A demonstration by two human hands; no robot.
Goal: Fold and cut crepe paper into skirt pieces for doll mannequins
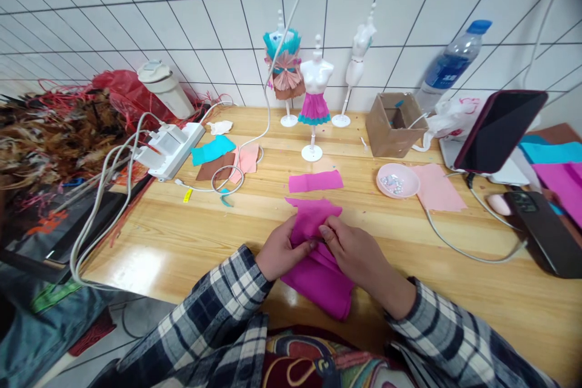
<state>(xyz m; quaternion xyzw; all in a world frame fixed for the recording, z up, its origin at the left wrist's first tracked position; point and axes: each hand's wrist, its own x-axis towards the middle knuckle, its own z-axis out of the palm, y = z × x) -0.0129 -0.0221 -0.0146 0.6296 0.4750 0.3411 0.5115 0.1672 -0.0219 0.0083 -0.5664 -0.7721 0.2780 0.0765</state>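
Both hands grip one magenta sheet of crepe-like material, low over the table's front edge. My left hand is closed on its left side, thumb pointing inward. My right hand pinches it from the right, thumb and fingertips close to the left thumb. Something small and dark shows between the thumbs, too small to name. A cut magenta strip lies flat just beyond the hands. Past it stands a small white dress form wearing a magenta skirt with a teal hem.
Two more dress forms, one in a teal and brown outfit and one bare, stand by the tiled wall. At right are a pink bowl of beads, a cardboard box, and phones. A power strip with looping cables sits left.
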